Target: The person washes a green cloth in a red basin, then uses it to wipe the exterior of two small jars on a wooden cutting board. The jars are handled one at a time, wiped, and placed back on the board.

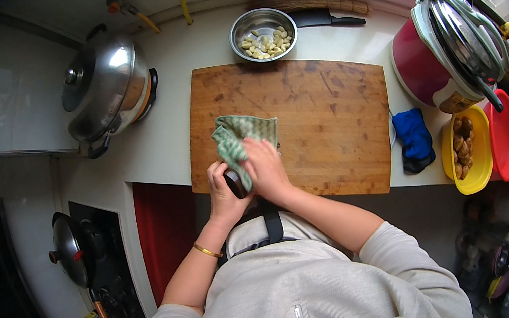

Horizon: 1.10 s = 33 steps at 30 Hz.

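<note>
My left hand (pixel 227 199) is closed around a dark brown handle (pixel 235 184), likely a knife's, at the near left edge of the wooden cutting board (pixel 331 130). With my right hand (pixel 264 170) I press a green and white checked cloth (pixel 249 126) over whatever extends from that handle. The cloth hides this part, so its shape cannot be made out. Both hands are close together, slightly blurred at the right fingers. Beyond the board's far edge stands a steel bowl (pixel 236 50) with several peeled garlic cloves (pixel 268 46) in it.
Behind the bowl lie a black-bladed knife (pixel 316 18) and a straw brush (pixel 334 1). A lidded steel pot (pixel 117 76) stands left. To the right are a red electric cooker (pixel 416 64), a blue cloth (pixel 412 131), and a yellow basin (pixel 481 139) holding brown mushrooms or similar pieces (pixel 463 147).
</note>
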{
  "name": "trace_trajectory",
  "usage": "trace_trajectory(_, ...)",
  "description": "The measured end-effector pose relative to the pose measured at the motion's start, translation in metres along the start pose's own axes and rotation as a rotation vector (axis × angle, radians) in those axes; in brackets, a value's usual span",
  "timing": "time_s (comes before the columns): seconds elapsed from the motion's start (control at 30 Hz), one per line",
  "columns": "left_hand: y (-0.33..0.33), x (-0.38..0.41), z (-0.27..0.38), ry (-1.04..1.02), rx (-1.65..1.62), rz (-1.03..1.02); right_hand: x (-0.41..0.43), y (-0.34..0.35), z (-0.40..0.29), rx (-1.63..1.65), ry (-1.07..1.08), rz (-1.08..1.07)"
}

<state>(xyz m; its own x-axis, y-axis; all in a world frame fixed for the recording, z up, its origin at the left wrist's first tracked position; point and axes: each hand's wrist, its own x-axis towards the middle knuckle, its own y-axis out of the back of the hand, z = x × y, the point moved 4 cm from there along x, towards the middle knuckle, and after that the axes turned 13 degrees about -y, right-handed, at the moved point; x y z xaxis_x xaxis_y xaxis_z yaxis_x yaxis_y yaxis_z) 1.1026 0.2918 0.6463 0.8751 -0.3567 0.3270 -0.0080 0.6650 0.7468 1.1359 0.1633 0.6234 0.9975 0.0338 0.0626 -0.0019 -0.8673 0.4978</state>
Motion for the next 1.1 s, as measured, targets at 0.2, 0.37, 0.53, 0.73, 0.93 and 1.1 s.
trace_trajectory(0.2,0.009,0.012,0.000,-0.109,-0.012,-0.090,0.036,-0.001,0.085,0.275,-0.347,0.006)
trace_trajectory(0.37,0.020,0.014,-0.004,0.042,-0.060,-0.154,0.025,-0.003,0.091,0.456,-0.367,0.046)
trace_trajectory(0.53,0.010,0.016,-0.007,0.150,-0.111,-0.100,0.004,0.002,0.050,0.210,-0.096,0.097)
trace_trajectory(0.73,0.004,0.011,-0.006,0.043,-0.065,-0.027,0.011,0.006,0.021,-0.006,-0.031,-0.038)
trace_trajectory(0.93,0.007,0.018,0.002,-0.081,-0.007,-0.081,0.049,0.020,0.077,-0.124,-0.328,-0.141)
trace_trajectory(1.1,-0.002,0.011,-0.006,-0.113,0.032,-0.072,0.010,0.005,-0.003,0.104,0.008,-0.050)
